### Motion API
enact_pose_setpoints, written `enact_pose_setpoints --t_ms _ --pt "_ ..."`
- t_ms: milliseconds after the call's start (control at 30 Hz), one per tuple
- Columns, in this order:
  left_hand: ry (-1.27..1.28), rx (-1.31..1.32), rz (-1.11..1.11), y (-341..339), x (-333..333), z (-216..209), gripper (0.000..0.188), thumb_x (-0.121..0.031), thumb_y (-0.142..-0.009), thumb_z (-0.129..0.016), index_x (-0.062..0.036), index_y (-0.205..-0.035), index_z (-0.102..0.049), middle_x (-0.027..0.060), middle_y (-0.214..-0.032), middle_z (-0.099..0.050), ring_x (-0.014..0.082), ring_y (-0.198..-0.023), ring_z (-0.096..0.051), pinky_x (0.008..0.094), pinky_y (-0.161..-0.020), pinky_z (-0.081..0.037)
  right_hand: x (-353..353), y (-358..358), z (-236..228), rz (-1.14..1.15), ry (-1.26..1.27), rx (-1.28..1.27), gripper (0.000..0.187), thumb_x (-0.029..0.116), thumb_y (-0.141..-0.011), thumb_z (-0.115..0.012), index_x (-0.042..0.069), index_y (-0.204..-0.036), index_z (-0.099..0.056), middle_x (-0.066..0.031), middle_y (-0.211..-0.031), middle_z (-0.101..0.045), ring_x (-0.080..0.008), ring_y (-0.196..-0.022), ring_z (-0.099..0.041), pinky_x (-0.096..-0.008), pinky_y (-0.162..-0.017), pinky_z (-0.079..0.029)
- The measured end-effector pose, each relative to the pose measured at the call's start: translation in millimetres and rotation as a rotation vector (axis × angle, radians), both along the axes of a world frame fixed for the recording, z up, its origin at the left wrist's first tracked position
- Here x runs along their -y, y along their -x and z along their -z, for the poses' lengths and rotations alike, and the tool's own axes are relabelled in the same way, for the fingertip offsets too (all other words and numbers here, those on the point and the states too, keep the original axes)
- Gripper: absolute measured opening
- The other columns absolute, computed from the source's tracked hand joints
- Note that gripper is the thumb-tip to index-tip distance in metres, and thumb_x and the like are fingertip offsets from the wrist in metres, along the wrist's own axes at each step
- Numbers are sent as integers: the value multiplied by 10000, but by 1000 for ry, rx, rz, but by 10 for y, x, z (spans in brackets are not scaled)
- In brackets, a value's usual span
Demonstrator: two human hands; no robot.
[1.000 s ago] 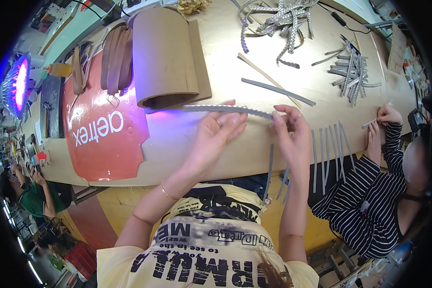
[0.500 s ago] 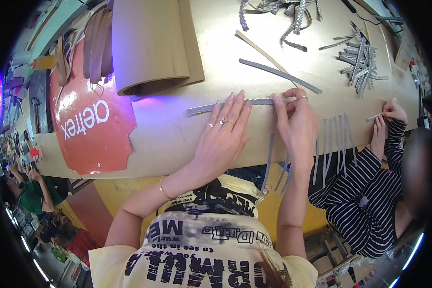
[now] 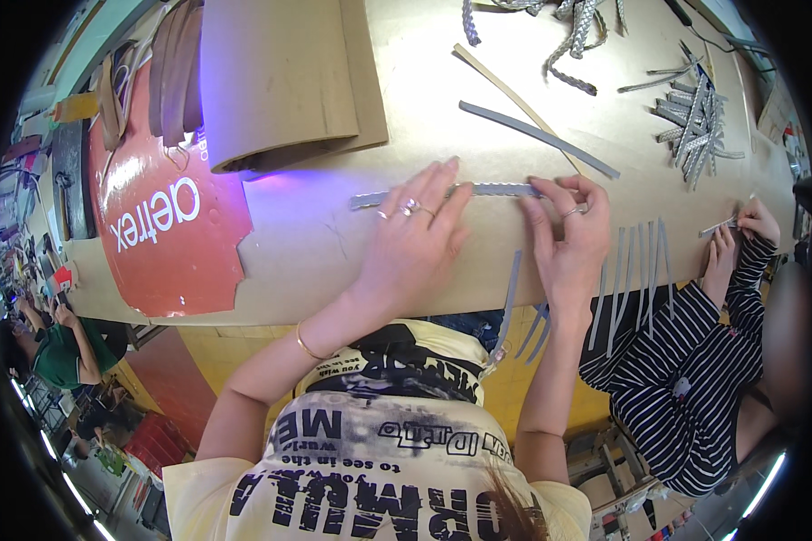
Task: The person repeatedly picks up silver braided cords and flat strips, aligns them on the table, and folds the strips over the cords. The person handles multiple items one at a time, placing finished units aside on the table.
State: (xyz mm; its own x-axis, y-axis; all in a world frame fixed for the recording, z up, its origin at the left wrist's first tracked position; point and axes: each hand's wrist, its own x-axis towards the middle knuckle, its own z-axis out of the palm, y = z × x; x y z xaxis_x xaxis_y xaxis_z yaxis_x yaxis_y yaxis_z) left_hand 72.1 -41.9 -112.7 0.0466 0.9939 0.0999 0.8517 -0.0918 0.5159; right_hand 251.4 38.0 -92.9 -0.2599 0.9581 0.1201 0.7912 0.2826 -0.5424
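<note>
A narrow grey strip with a silvery braided edge lies crosswise on the gold-brown table in front of me. My left hand rests across it, fingers stretched out and pressing it flat. At the strip's right end, my right hand pinches it between thumb and fingers, which hide that end. Just beyond the hands are a plain grey strip and a thin tan strip, crossing each other near their right ends.
A rolled brown sheet stands at the back left beside a red board. Braided pieces are heaped at the far right. Several grey strips hang over the front edge. A person in striped sleeves works at my right.
The fingers of my left hand have drawn closer together on the strip. My right hand still pinches its end, with the fingers a little more raised. The whole view has shifted slightly.
</note>
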Motion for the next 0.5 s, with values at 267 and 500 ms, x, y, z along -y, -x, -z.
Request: enact_pose_setpoints --t_ms 267,500 --pt "113 60 -15 279 -228 -251 209 -91 -890 -659 -44 -1085 -603 115 -1191 -627 250 -1038 -624 382 -886 -472 -26 -5 9 -75 94 -237 418 209 -826 -779 73 -1203 -661 -74 -1046 -616 -193 -851 -593 -323 -765 -495" --pt "454 1310 -232 119 -115 -616 225 -76 -984 -593 63 -1161 -599 113 -932 -711 99 -736 -644 233 -693 -531 74 145 -330 62 655 -1038 389 298 -979 -629 -27 -1191 -645 -33 -889 -642 -54 -698 -522 -198 -611 -417"
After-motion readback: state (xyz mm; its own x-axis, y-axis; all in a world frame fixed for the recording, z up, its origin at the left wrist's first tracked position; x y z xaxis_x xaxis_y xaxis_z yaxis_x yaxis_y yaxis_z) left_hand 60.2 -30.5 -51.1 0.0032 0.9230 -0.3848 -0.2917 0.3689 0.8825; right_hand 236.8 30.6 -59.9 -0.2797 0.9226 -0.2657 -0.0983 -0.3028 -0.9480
